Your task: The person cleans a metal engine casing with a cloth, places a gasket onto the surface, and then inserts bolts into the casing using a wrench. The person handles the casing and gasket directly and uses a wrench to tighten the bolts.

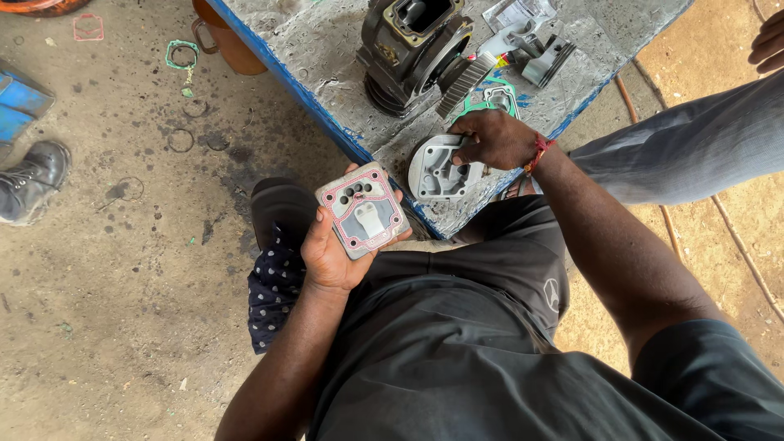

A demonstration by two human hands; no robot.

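Observation:
My left hand holds a square metal valve plate flat in its palm. The plate has a red gasket outline, several small holes and a pale reed tongue on its face. My right hand grips the edge of a grey cast metal cover that lies on the blue-edged workbench. A red thread band sits on the right wrist. Behind the cover stands a dark finned cylinder block.
A green gasket, a plastic-bagged part and a small metal piece lie on the bench. Another person's trouser leg and hand are at the right. On the dirt floor sit gasket rings and a black boot.

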